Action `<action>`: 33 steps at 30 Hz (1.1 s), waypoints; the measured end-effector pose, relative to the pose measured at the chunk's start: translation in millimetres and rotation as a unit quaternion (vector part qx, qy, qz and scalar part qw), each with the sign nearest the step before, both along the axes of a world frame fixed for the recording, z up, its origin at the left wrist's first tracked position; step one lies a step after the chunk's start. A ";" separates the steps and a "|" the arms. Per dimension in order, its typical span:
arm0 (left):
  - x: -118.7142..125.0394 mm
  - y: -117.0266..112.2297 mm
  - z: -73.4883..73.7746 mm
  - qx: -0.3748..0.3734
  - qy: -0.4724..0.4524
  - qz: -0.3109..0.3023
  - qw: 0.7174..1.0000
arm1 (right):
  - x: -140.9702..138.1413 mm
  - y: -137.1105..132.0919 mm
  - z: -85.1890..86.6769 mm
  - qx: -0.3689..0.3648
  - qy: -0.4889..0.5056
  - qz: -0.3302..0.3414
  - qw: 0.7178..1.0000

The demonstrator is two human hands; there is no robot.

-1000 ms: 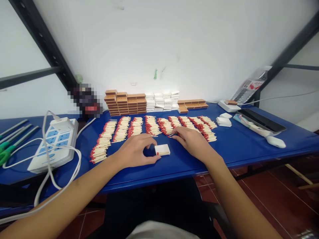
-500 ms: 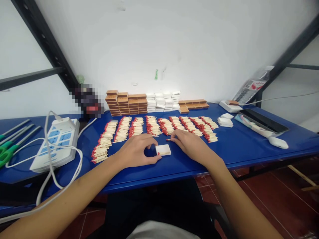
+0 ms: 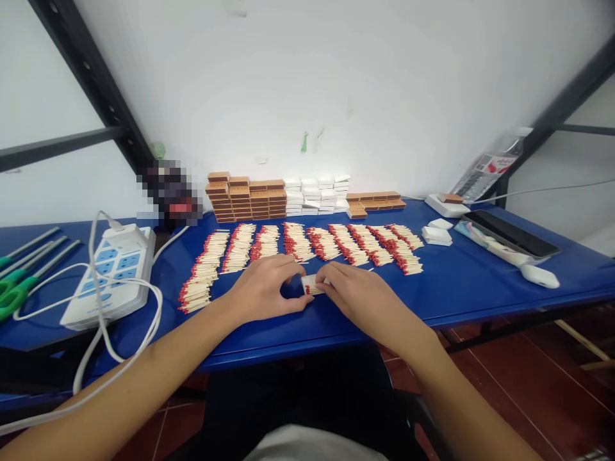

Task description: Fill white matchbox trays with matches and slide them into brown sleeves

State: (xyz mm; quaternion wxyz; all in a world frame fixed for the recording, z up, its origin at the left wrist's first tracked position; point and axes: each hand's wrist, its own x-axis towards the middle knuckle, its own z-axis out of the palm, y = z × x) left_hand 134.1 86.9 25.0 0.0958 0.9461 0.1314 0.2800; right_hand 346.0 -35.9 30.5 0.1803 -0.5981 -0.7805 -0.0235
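1. Matchbox tray [image 3: 311, 285] lies on blue table [image 3: 456, 282], 6 o'clock of match rows [image 3: 298, 241].
2. Left hand [image 3: 262, 291], tray's 9 o'clock: thumb and forefinger pinch its end.
3. Right hand [image 3: 358, 294], 3 o'clock: fingertips bunched on tray.

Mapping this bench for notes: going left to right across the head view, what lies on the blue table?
Green scissors, white power strip, match rows, small white trays, dark phone.

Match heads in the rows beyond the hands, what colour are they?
Red. The match heads show best in the head view, the only one.
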 end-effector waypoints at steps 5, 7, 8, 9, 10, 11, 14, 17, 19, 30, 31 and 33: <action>-0.3 -1.6 1.2 -0.002 -0.005 -0.008 1.000 | 21.4 5.5 4.5 0.018 0.070 -0.019 0.997; -0.4 -2.4 1.9 -0.005 -0.005 -0.013 1.000 | 36.0 10.1 2.3 0.057 0.057 -0.053 0.995; -0.4 -2.7 2.1 -0.007 -0.004 -0.015 1.000 | 42.6 12.8 -0.1 0.072 0.042 -0.061 0.995; -0.4 -2.7 2.1 -0.010 -0.003 -0.016 1.000 | 48.3 15.6 -3.1 0.082 0.025 -0.063 0.994; -0.4 -2.6 1.9 -0.013 -0.001 -0.016 1.000 | 52.7 18.2 -6.4 0.088 0.011 -0.061 0.994; -0.4 -2.4 1.6 -0.015 0.000 -0.016 1.000 | 55.7 20.6 -9.7 0.090 0.001 -0.059 0.994; -0.2 -1.1 0.3 -0.014 -0.001 -0.017 1.000 | 58.0 25.1 -17.0 0.089 -0.006 -0.060 0.994; 0.0 -0.1 -0.6 -0.009 -0.001 -0.020 1.000 | 56.4 26.0 -19.1 0.080 0.000 -0.055 0.995; 0.0 -0.1 -0.7 -0.010 -0.003 -0.022 1.000 | 56.0 25.9 -18.7 0.073 0.006 -0.053 0.996; -0.3 -0.6 -0.6 -0.013 -0.002 -0.021 1.000 | 58.5 27.1 -13.3 0.063 0.048 0.004 0.997; -0.3 -0.4 -0.7 -0.013 -0.004 -0.022 1.000 | 60.7 27.0 -13.4 0.063 0.051 0.004 0.997; -0.3 -0.2 -0.7 -0.013 -0.006 -0.025 1.000 | 65.6 26.4 -14.2 0.066 0.051 -0.005 0.996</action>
